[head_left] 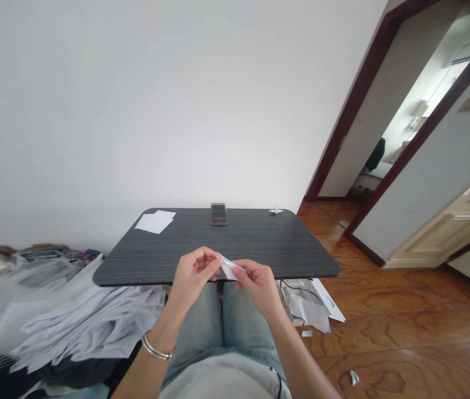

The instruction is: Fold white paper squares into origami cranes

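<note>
Your knees in jeans and a silver bracelet on your left wrist sit nearest the lens. Just beyond them both hands meet over the near edge of the table. Your left hand has its fingers curled in, thumb and fingertips pinching the left end of a folded white paper. Your right hand pinches the right end the same way, so the piece is held in the air between them, just above the table edge and not resting on it.

As for progress, the paper already looks creased into a narrow, pointed shape, so several folds seem made; it does not yet look like a finished figure, though it is too small to count the folds.

Farther out on the dark tabletop, a phone stands at the far middle edge. Flat white sheets lie at the far left corner, unfolded. A small folded paper figure sits at the far right corner, well apart from your hands. Loose papers are heaped on the left, and more sheets lie on the wooden floor to the right.
</note>
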Demonstrator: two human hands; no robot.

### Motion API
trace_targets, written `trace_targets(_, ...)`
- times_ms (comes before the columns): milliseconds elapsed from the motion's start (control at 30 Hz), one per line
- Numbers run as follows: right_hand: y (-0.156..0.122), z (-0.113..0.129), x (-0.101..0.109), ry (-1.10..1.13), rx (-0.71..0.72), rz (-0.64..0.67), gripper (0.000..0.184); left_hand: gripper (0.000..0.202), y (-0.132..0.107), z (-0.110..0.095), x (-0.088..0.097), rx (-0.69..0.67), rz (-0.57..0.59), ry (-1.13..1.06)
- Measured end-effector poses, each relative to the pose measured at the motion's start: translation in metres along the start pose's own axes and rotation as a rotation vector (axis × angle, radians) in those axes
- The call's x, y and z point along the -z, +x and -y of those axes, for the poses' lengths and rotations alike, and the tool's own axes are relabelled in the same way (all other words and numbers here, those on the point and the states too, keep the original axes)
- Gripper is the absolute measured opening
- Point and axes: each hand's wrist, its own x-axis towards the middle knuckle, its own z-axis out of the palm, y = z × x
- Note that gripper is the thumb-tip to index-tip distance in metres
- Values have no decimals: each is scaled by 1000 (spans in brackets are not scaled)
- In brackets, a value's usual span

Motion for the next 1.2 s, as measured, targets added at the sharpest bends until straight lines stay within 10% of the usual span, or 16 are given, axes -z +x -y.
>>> trace_targets(1200,1,3,1,137,-56,113,28,16,0,1,6,-81,50,118)
